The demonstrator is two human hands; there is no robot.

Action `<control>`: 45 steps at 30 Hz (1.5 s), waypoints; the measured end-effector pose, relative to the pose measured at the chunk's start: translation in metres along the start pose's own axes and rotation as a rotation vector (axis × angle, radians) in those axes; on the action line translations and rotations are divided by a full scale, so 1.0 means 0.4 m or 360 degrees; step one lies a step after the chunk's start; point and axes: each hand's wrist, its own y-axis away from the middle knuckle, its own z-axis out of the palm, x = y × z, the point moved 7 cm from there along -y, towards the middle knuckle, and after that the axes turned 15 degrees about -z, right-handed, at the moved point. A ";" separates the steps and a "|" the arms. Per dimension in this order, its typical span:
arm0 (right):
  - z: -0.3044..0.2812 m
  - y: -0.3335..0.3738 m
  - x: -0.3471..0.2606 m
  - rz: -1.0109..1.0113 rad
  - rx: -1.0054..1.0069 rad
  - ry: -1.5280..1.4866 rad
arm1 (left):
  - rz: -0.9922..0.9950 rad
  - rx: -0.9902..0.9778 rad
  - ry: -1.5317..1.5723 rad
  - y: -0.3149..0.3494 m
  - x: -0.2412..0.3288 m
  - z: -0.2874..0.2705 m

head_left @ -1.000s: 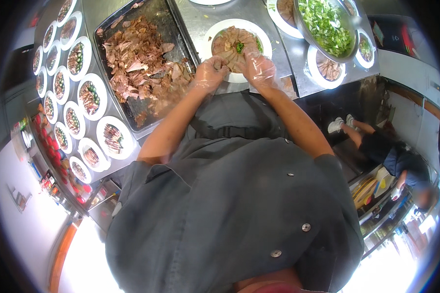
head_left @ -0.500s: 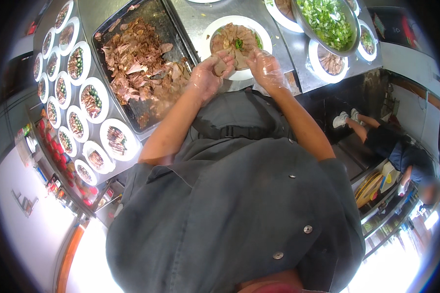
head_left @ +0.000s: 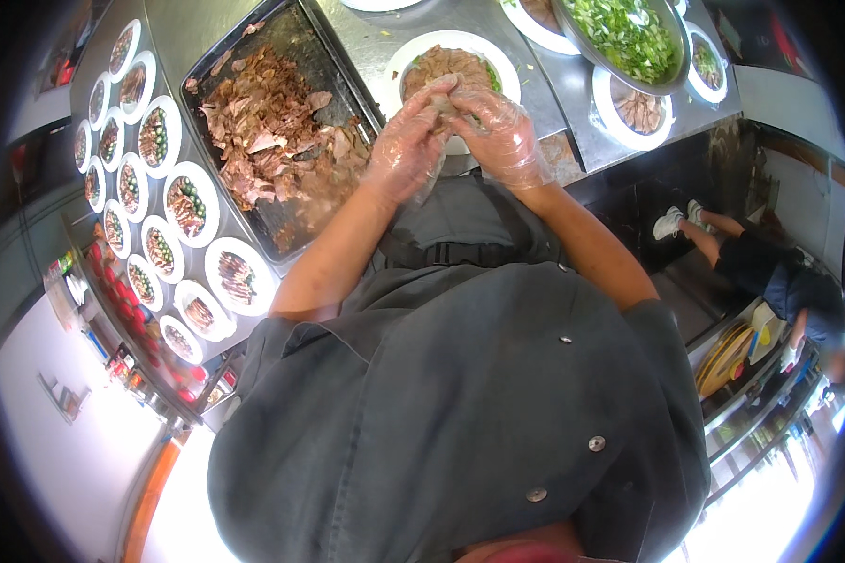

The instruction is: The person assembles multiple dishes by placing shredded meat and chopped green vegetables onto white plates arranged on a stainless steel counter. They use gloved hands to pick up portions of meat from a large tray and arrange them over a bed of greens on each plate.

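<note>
My left hand (head_left: pixel 406 141) and my right hand (head_left: pixel 499 139), both in clear plastic gloves, meet over the near side of a white plate (head_left: pixel 508 68). Their fingers are closed together at the tips, pinching what looks like a thin brown meat slice (head_left: pixel 440 105), mostly hidden by the fingers. Sliced brown meat (head_left: pixel 449 64) lies on the plate, with a little green showing at its right edge. Left of my hands, a black tray (head_left: pixel 299 33) holds a heap of meat pieces (head_left: pixel 268 141).
Several filled white plates (head_left: pixel 207 205) stand in rows at the left. At the right, a metal bowl (head_left: pixel 683 68) of chopped greens (head_left: pixel 622 39) overhangs a plate of meat slices (head_left: pixel 639 114). Another person (head_left: pixel 756 263) is farther right, near shelves.
My hands, apart at the plate's near edge before, have come together with the fingertips touching. They now cover more of the meat on the plate. The view has shifted slightly.
</note>
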 end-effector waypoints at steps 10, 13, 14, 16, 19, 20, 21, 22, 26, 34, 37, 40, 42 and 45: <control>-0.121 -0.040 -0.061 -0.0229 0.0314 0.0047 | 0.0589 -0.0211 -0.1188 0.032 0.092 0.129; -0.145 -0.048 -0.070 -0.0258 0.0353 0.0009 | 0.0480 -0.0156 -0.1108 0.045 0.101 0.156; -0.149 -0.052 -0.071 -0.0280 0.0327 0.0015 | 0.0435 -0.0127 -0.1067 0.049 0.101 0.162; -0.155 -0.060 -0.071 -0.0321 0.0276 0.0028 | 0.0346 -0.0061 -0.0943 0.044 0.094 0.160; -0.143 -0.082 -0.060 -0.0291 0.0045 -0.0047 | 0.0300 -0.0051 -0.0746 0.024 0.086 0.148; -0.137 -0.078 -0.038 -0.0078 0.0084 -0.0203 | 0.0200 0.0076 -0.0646 0.016 0.081 0.130; -0.121 -0.067 -0.022 0.0134 0.0124 -0.0359 | 0.0100 0.0203 -0.0545 0.014 0.075 0.113; -0.108 -0.049 -0.002 0.0352 0.0158 -0.0511 | -0.0004 0.0327 -0.0437 0.010 0.065 0.095; -0.045 0.035 0.066 0.0853 -0.0195 -0.0691 | -0.0113 0.0446 -0.0944 -0.009 0.032 -0.003; -0.018 0.167 0.218 0.0713 -0.0562 0.0132 | -0.0573 0.1080 -0.1104 0.003 -0.058 -0.131; -0.013 0.124 0.215 0.0542 -0.0645 0.0342 | -0.0567 0.1066 -0.1106 -0.027 -0.089 -0.177; 0.030 0.119 0.237 0.0380 -0.0657 0.0389 | -0.0546 0.1061 -0.1117 -0.065 -0.105 -0.186; 0.053 0.103 0.241 0.0327 -0.0688 0.0456 | -0.0550 0.1134 -0.1240 -0.085 -0.097 -0.166; 0.075 0.103 0.242 0.0228 -0.0767 0.0545 | -0.0464 0.1161 -0.1354 -0.110 -0.113 -0.207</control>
